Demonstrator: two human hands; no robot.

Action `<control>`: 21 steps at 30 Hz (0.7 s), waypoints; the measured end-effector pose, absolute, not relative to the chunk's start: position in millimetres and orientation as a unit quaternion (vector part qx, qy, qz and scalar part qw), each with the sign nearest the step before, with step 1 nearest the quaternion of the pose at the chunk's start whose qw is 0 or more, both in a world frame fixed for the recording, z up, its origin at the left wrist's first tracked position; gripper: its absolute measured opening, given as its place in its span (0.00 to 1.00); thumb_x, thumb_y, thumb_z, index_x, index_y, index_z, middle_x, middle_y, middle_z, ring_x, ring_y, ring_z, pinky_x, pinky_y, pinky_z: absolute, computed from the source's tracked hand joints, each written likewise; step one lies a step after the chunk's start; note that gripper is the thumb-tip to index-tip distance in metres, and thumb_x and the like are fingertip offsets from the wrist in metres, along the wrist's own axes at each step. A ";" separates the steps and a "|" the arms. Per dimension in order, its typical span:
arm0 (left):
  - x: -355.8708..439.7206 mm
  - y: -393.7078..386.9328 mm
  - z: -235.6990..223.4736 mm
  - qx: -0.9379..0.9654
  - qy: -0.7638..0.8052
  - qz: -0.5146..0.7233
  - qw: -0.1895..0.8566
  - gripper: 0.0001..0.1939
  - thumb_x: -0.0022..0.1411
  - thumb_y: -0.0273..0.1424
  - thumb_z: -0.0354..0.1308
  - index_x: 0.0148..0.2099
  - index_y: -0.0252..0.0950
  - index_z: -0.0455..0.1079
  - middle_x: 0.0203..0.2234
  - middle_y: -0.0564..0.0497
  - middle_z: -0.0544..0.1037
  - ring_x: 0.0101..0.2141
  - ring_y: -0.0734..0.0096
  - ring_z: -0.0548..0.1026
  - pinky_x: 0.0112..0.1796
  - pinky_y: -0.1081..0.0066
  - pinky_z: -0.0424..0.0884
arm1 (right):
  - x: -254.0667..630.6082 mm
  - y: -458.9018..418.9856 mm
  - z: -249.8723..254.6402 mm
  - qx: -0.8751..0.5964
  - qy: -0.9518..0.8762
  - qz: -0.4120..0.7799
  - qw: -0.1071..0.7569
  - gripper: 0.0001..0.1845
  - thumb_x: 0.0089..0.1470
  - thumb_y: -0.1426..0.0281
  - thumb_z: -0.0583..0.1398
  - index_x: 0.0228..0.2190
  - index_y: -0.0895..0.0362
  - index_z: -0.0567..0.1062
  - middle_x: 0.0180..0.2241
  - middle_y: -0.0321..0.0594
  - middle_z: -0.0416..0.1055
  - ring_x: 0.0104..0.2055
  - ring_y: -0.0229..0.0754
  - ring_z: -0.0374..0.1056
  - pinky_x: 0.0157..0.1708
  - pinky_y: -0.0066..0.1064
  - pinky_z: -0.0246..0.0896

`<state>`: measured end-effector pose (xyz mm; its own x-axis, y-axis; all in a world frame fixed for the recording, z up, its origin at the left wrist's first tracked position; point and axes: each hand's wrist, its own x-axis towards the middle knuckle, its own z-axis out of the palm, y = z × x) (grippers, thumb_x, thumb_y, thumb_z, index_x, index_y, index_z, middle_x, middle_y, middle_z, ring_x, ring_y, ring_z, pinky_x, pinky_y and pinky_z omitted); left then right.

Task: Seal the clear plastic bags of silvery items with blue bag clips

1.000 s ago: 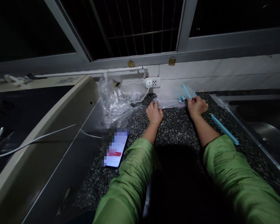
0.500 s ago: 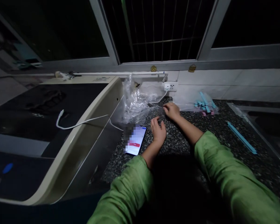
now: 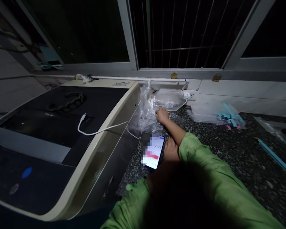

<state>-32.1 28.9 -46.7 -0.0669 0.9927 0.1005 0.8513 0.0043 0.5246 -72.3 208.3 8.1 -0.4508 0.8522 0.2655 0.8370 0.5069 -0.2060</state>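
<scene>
The right hand (image 3: 162, 115) is stretched across to the left part of the dark speckled countertop (image 3: 219, 140), where a crumpled clear bag (image 3: 146, 109) is met by its fingertips. Its fingers are bent in and held close together; whether any plastic is pinched between them cannot be told. The crumpled clear bag is heaped in the back left corner of the countertop, pressed up against the side of a beige machine (image 3: 120, 117) with a dark lid.

The left hand (image 3: 171, 149) is set low on the countertop, just beside the right edge of a phone (image 3: 154, 152). Its fingers are kept together and slightly bent, and its outer side is overlapped by the right sleeve (image 3: 205, 162); whether anything is held under the palm cannot be told. The phone is laid near the countertop's left edge, screen up and lit, with a red bar shown on it and part of the display blurred out.

A white cable (image 3: 107, 128) is draped over the machine's edge, its plug rested on the dark lid. At the tiled wall, a white charger (image 3: 187, 95) is plugged into a socket (image 3: 193, 95).

Along the countertop's back edge, right of the charger, a flat clear bag (image 3: 201, 113) is placed, with short blue strips (image 3: 228, 116) and pink pieces (image 3: 228, 127) seen at its right end. Nearer the right side, a long blue strip (image 3: 276, 157) is laid slantwise.
</scene>
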 end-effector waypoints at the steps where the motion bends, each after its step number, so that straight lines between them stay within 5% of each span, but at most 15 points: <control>1: -32.1 28.7 -45.4 0.669 0.692 0.225 0.152 0.23 0.58 0.26 0.46 0.55 0.30 0.67 0.57 0.37 0.65 0.58 0.51 0.61 0.58 0.57 0.56 | -72.2 208.8 8.6 -0.497 -0.850 0.020 0.175 0.14 0.56 0.68 0.54 0.39 0.58 0.77 0.44 0.50 0.71 0.49 0.49 0.62 0.47 0.36 0.55; 6: -32.4 19.7 -28.0 0.690 0.679 0.202 0.149 0.25 0.57 0.30 0.51 0.57 0.28 0.64 0.58 0.34 0.62 0.59 0.49 0.60 0.58 0.55 0.56 | -51.3 208.1 21.1 -0.516 -0.823 0.000 0.236 0.17 0.57 0.70 0.50 0.41 0.58 0.76 0.43 0.50 0.70 0.48 0.48 0.62 0.46 0.36 0.56; 10: -33.7 12.7 -15.1 0.700 0.657 0.233 0.153 0.27 0.58 0.34 0.50 0.59 0.26 0.60 0.58 0.34 0.61 0.58 0.51 0.60 0.56 0.57 0.58 | -7.5 207.4 33.4 -0.488 -0.786 0.009 0.380 0.12 0.52 0.70 0.53 0.32 0.56 0.77 0.36 0.46 0.71 0.40 0.46 0.64 0.42 0.35 0.59; 21: -32.3 22.9 -18.9 0.619 0.543 0.537 0.182 0.18 0.56 0.28 0.54 0.50 0.34 0.63 0.46 0.41 0.69 0.47 0.61 0.69 0.48 0.60 0.66 | 155.7 130.5 60.9 -0.485 -0.682 0.149 0.527 0.10 0.43 0.61 0.59 0.23 0.56 0.73 0.25 0.37 0.70 0.27 0.38 0.62 0.31 0.32 0.60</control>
